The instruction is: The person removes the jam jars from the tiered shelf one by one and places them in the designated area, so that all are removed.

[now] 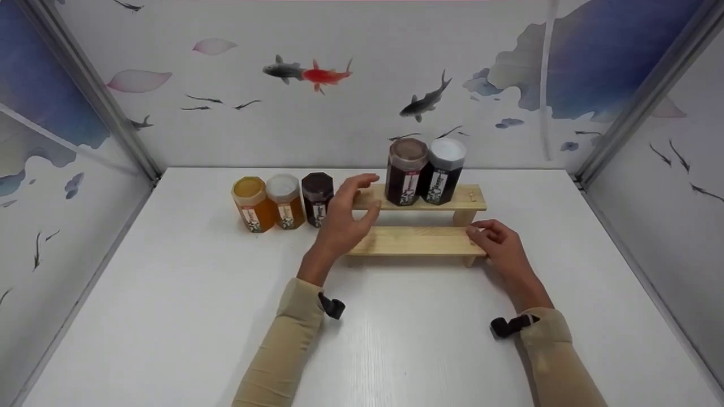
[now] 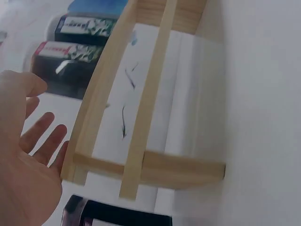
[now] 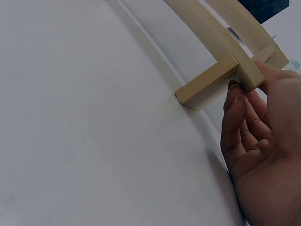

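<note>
A two-tier wooden rack (image 1: 418, 242) stands on the white table. Two dark jars (image 1: 405, 178) stand side by side on its upper tier, one with a brownish lid and one with a white lid. My left hand (image 1: 344, 217) hovers at the rack's left end, thumb and fingers spread apart with nothing between them. In the left wrist view, the left fingertips (image 2: 59, 132) are close to the rack's end, near the dark jar (image 2: 66, 70). With thumb and curled fingers, my right hand (image 1: 505, 249) pinches the right end of the lower shelf (image 3: 242, 70).
Left of the rack, an amber jar (image 1: 253, 206), a white-lidded amber jar (image 1: 287, 203) and a dark jar (image 1: 318, 195) stand in a row on the table (image 1: 186, 282). The left hand partly covers the dark one. Printed panels (image 1: 226, 130) enclose the back and sides.
</note>
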`<action>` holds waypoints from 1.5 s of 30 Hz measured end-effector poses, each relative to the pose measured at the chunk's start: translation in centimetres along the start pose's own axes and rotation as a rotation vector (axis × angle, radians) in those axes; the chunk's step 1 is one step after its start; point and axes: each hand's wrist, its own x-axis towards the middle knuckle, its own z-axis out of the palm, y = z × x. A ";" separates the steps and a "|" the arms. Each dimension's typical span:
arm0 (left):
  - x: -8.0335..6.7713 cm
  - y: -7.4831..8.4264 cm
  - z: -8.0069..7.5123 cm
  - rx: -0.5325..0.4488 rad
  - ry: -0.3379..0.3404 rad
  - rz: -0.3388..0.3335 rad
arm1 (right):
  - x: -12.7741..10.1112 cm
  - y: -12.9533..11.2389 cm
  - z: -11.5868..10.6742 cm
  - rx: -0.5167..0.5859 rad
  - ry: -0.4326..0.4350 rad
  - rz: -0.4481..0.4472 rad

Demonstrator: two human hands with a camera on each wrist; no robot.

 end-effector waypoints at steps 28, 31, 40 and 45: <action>2.0 3.6 5.6 0.180 0.116 -0.049 | -0.1 0.0 0.0 0.022 -0.015 -0.002; 1.5 4.1 5.0 0.195 0.102 -0.046 | -0.1 0.0 -0.2 0.021 -0.011 0.004; 1.1 4.0 2.6 0.155 0.114 -0.043 | -0.3 -0.1 -0.2 0.029 -0.006 -0.009; 0.6 3.2 0.6 0.094 0.165 -0.033 | -0.3 0.1 -0.1 0.034 0.002 -0.015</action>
